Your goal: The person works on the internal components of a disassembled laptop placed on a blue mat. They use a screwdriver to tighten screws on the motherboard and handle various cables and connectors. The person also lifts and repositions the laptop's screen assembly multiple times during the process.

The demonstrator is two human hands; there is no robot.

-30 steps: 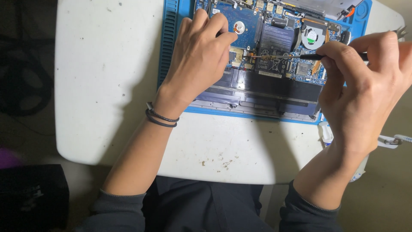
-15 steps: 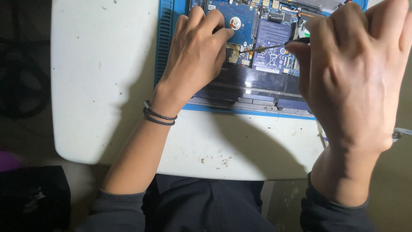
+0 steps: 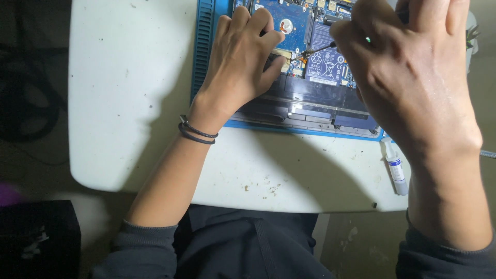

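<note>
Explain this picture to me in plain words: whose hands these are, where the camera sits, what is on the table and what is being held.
The camera is worn on a person's head and looks down at their own two hands. On a white table lies a blue work mat with an opened laptop on it, its circuit boards and dark battery exposed. The left hand, with dark bands at the wrist, rests flat on the laptop's insides. The right hand holds a thin screwdriver whose tip points at the boards. A small white tube lies on the table near the right wrist.
</note>
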